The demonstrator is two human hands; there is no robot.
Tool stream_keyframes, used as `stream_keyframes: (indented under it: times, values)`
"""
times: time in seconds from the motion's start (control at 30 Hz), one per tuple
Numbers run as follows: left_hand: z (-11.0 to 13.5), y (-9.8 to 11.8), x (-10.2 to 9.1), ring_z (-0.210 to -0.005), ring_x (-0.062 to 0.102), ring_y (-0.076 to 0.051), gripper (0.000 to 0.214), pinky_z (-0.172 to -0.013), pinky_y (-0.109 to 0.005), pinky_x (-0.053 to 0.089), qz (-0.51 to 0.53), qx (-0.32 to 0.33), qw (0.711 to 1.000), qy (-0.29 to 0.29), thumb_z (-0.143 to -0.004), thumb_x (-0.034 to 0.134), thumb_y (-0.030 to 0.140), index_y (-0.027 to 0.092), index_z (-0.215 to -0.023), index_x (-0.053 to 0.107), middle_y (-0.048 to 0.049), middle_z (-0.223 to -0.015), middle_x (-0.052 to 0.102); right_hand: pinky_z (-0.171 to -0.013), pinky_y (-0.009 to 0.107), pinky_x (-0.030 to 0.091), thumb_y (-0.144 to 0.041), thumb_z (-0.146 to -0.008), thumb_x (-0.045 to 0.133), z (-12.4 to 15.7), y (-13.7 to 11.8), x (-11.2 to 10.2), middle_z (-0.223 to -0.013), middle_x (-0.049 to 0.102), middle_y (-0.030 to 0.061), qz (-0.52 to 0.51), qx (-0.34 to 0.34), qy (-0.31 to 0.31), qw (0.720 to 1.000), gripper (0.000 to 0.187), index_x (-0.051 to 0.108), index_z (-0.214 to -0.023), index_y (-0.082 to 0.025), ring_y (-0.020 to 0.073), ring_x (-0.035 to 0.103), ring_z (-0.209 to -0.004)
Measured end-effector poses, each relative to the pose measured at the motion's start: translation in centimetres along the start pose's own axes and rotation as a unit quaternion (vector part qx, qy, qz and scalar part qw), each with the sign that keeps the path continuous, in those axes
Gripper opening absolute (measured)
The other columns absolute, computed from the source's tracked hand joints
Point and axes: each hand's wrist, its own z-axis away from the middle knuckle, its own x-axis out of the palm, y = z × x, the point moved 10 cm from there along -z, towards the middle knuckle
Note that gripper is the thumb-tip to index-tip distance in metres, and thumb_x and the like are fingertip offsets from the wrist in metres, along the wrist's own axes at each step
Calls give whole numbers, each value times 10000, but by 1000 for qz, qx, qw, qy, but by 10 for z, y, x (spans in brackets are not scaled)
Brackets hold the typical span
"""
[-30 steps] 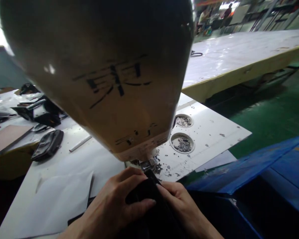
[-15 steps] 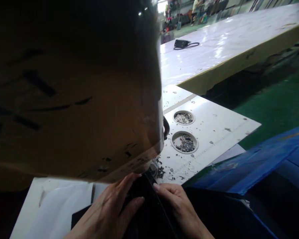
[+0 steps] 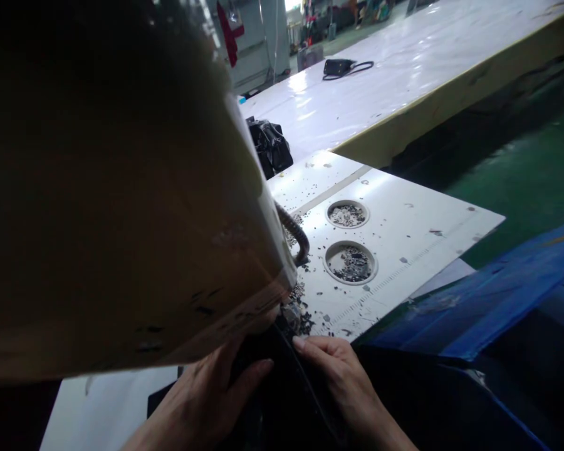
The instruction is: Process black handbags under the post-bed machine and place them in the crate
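Observation:
A black piece [image 3: 286, 394], too dark to name its kind, lies between my hands; a raised edge runs along its right side. My left hand [image 3: 202, 394] rests on its left part with the thumb across the top, and the fingertips are hidden behind a big blurred brown housing [image 3: 178, 250]. My right hand [image 3: 348, 376] pinches the raised edge with thumb and fingers. Just ahead of the piece, a small shiny machine part [image 3: 290, 315] shows under the housing's corner, among dark crumbs.
The white worktop [image 3: 418, 228] bears two round recesses [image 3: 351, 263] holding dark bits, plus a printed ruler scale. A bent flexible tube [image 3: 297, 237] emerges behind the housing. Blue sheeting [image 3: 512, 300] lies at right. Behind stands a long white table [image 3: 395, 81] with a small black pouch [image 3: 338, 67].
My view has shifted, so the housing sits further left and more of the tube and a dark wrapped bundle show. Both hands keep nearly the same hold on the black piece.

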Motion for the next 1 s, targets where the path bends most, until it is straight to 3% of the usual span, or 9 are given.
stream_keyframes:
  times: [0.13, 0.47, 0.63, 0.8, 1.0]
  values:
    - [-4, -8, -2, -1290, 660, -387, 604, -1054, -586, 568, -25, -22, 999, -4, -1007, 517, 578, 355, -1552, 384, -120, -1375, 700, -484, 240, 233, -677, -737, 799, 0, 0, 1, -547, 450, -38, -17, 2, 12, 1000, 568, 651, -654, -135, 82, 354, -493]
    - [-7, -18, 0, -1230, 684, -371, 558, -1026, -517, 581, -17, -35, 999, -9, -974, 577, 596, 349, -1471, 517, -87, -1341, 713, -484, 228, 265, -672, -700, 824, -3, 3, 1, -541, 477, -34, -40, 17, 27, 999, 569, 607, -621, -151, 80, 389, -492]
    - [-6, -27, 7, -1283, 662, -363, 625, -1071, -506, 566, -9, -31, 999, -12, -950, 622, 599, 341, -1501, 479, -77, -1332, 730, -473, 225, 260, -697, -672, 821, -4, -1, -1, -529, 467, -38, -24, 13, 35, 999, 587, 627, -620, -145, 81, 388, -484]
    - [-4, -28, 5, -1208, 711, -327, 625, -1000, -444, 617, -13, -10, 1000, 20, -960, 629, 565, 355, -1519, 446, -68, -1357, 719, -468, 228, 254, -717, -628, 824, -7, -1, -2, -513, 453, -44, -23, 14, 38, 999, 604, 649, -626, -139, 82, 375, -473]
    - [-4, -18, -2, -1199, 718, -325, 594, -1022, -443, 610, -8, 8, 998, 55, -959, 642, 529, 341, -1497, 473, -61, -1349, 727, -470, 234, 232, -710, -620, 815, -7, -2, -2, -515, 430, -48, -9, 15, 41, 999, 591, 614, -599, -154, 82, 354, -471]
